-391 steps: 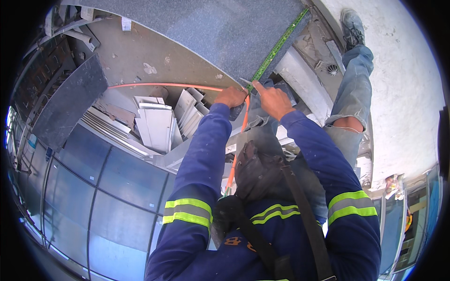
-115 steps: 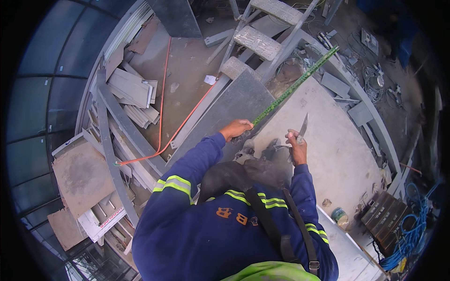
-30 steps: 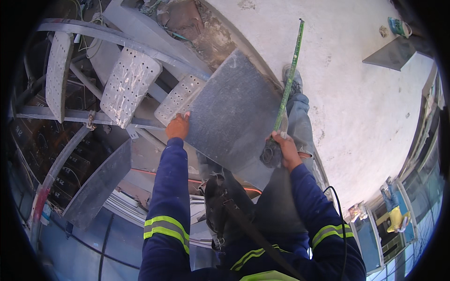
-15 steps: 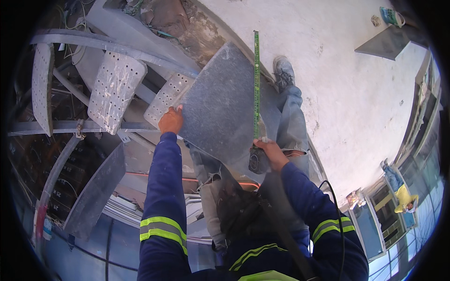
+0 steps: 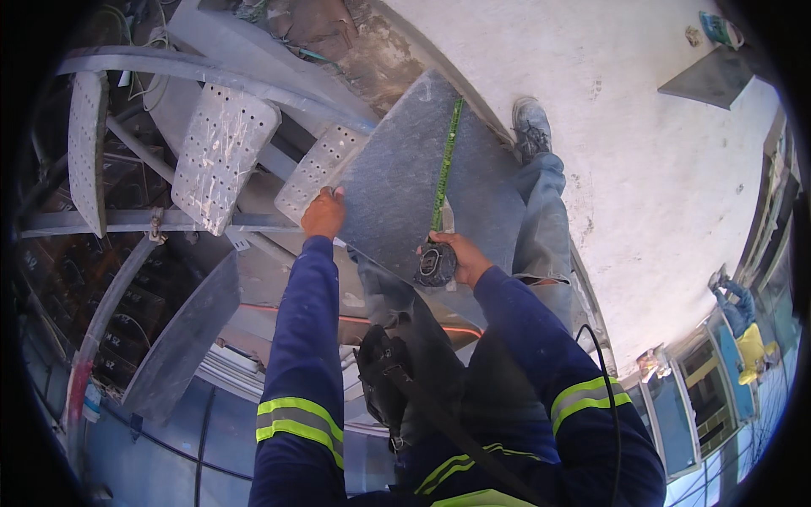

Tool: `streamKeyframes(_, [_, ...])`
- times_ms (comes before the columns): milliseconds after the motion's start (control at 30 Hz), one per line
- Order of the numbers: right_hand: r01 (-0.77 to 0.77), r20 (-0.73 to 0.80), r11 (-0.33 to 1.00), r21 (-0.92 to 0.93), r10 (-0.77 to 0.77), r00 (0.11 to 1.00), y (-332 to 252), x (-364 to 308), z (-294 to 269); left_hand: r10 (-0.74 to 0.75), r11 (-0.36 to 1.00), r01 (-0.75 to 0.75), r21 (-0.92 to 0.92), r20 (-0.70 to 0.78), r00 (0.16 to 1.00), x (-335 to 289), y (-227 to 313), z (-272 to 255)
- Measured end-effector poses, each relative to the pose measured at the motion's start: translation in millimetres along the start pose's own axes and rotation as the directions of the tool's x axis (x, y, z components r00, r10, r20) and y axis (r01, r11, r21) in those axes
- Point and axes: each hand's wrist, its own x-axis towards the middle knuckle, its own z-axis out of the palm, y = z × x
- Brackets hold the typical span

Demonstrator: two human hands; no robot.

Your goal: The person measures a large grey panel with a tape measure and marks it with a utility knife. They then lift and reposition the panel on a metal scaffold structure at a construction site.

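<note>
Dark graduation marks are running along the green blade of the tape measure, and pale printed characters are showing on the dark boxes at the left. Both arms are reaching forward. The left hand is curling around and pinching the left edge of the grey slab. The right hand is grasping the tape measure over the slab's near part, the blade stretching toward the far edge.

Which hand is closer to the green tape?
Right. The right hand holds the dark case of the green tape; the left hand is farther left, at the edge of the grey slab.
</note>
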Motion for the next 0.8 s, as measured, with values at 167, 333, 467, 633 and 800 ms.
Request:
streamKeyframes(167, [0.032,0.024,0.992,0.126,-0.035,0.999,-4,39,28,0.011,1.0,-0.01,-0.028,0.017,1.0,-4,-2,-2])
streamKeyframes(333, [0.061,0.05,0.986,0.158,-0.07,0.996,1,70,56,-0.012,0.997,0.014,-0.078,0.023,1.0,-1,-5,-2])
streamKeyframes(467, [0.123,0.142,0.977,0.175,-0.148,0.979,8,103,53,0.006,0.995,-0.001,-0.099,0.048,0.999,-3,-6,-6])
streamKeyframes(633, [0.172,0.086,0.947,0.27,-0.202,0.976,5,92,75,0.013,0.993,-0.007,-0.119,0.052,0.999,-3,-10,-5])
streamKeyframes(800, [0.184,0.071,0.962,0.201,-0.202,0.977,0,87,80,0.011,0.99,-0.006,-0.139,0.036,0.999,-2,-5,-5])
